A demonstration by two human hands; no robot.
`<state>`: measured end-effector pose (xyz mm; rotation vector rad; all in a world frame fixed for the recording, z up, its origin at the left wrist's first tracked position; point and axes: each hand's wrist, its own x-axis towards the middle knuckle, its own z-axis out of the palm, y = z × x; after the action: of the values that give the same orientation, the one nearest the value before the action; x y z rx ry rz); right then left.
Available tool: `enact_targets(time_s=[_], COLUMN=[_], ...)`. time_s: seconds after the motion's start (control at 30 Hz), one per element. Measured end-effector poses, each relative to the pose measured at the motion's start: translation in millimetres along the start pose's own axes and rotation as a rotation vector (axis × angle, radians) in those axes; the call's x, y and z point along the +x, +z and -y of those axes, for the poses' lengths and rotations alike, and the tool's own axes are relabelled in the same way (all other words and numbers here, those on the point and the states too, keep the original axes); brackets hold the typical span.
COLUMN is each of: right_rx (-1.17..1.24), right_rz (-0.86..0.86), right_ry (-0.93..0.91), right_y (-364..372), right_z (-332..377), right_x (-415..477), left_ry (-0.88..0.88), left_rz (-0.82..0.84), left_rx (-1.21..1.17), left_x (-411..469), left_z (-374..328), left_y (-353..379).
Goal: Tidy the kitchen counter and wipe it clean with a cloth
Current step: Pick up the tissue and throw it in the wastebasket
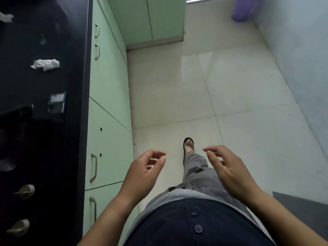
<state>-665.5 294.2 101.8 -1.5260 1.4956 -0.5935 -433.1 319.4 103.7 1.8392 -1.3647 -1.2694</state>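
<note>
Dark navy buttoned cloth [186, 226] over grey trousers [198, 174] fills the bottom of the view, nearest the camera. Both bare forearms are raised in front of the body above the pale tiled floor [230, 89]. The left hand [143, 171] is held loosely curled, its fingers bent towards the thumb with a gap between them, and nothing is gripped in it. The right hand [229, 167] is likewise half open, fingers curved inward, and is seen to be empty. Between the two hands, one foot in a dark strapped sandal [188, 145] is planted on the floor.

Along the left edge runs the dark-topped bench [74, 50], well apart from both hands. On it a crumpled white paper scrap [45, 64] is seen, with another white scrap [6, 17] farther off at the frame's edge, and a small dark printed packet [57, 102] lying nearer. Two pale cone-shaped objects [24, 191] lie on the nearest stretch; what they are cannot be told. No wiping cloth can be made out. Pale green cabinet doors with metal handles [108, 86] stand below the bench, and a purple plastic container [243, 9] sits in the far corner.
</note>
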Motion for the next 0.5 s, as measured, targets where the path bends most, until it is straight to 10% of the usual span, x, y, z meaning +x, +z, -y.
enact_targets(time_s=[0.5], right_rx=[-0.165], right_rz=[0.118], right_ry=[-0.251], right_y=[-74], right_z=[85], right_x=[319], left_ry=[0.028], left_rz=[-0.164], left_rx=[-0.052], left_x=[263], left_z=[-124], left_y=[-57])
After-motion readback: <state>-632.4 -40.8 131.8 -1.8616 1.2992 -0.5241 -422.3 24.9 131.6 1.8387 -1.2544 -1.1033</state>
